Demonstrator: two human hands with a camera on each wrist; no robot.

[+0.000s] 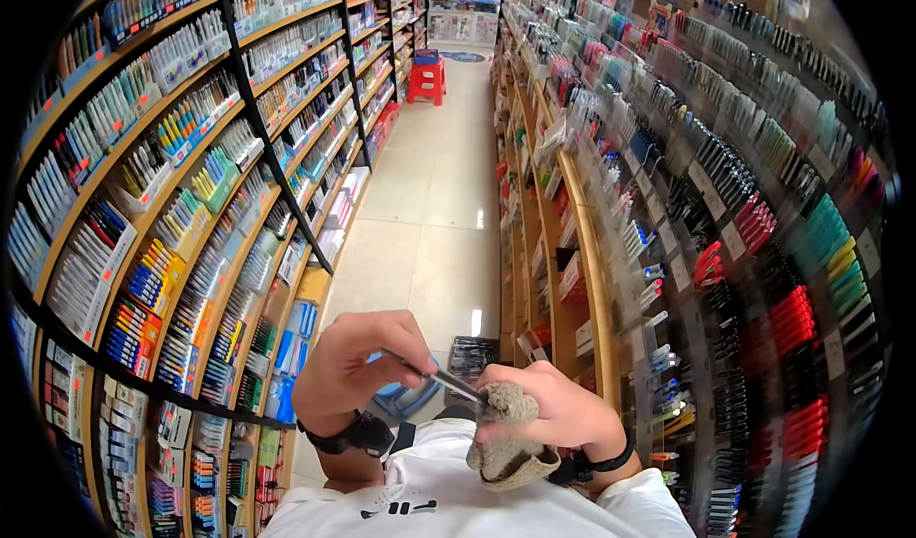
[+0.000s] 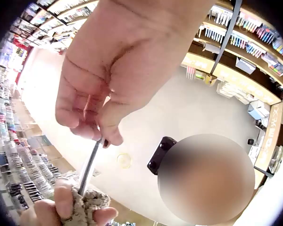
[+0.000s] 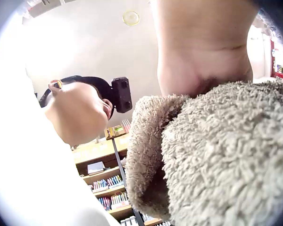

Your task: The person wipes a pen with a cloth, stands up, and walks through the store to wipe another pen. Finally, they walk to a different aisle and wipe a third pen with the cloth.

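Observation:
A slim metallic pen-like stick (image 1: pixel 456 383) runs between the two hands in front of the white shirt. The left hand (image 1: pixel 367 359) pinches one end between thumb and fingers; the left wrist view shows the same stick (image 2: pixel 89 167) below the pinching left hand (image 2: pixel 108 80). Around its other end is a fluffy grey-beige cloth (image 1: pixel 508 433), gripped by the right hand (image 1: pixel 558 409). In the right wrist view the cloth (image 3: pixel 231 150) fills much of the picture and hides the right fingers. What lies inside the cloth cannot be seen.
Shelves of pens (image 1: pixel 181 204) line the left side. A wooden-edged rack (image 1: pixel 592 271) and rows of hanging or standing pens (image 1: pixel 725 204) line the right. A red stool (image 1: pixel 426 82) stands far along the aisle floor (image 1: pixel 420 195). Something blue (image 1: pixel 405 400) lies low behind the hands.

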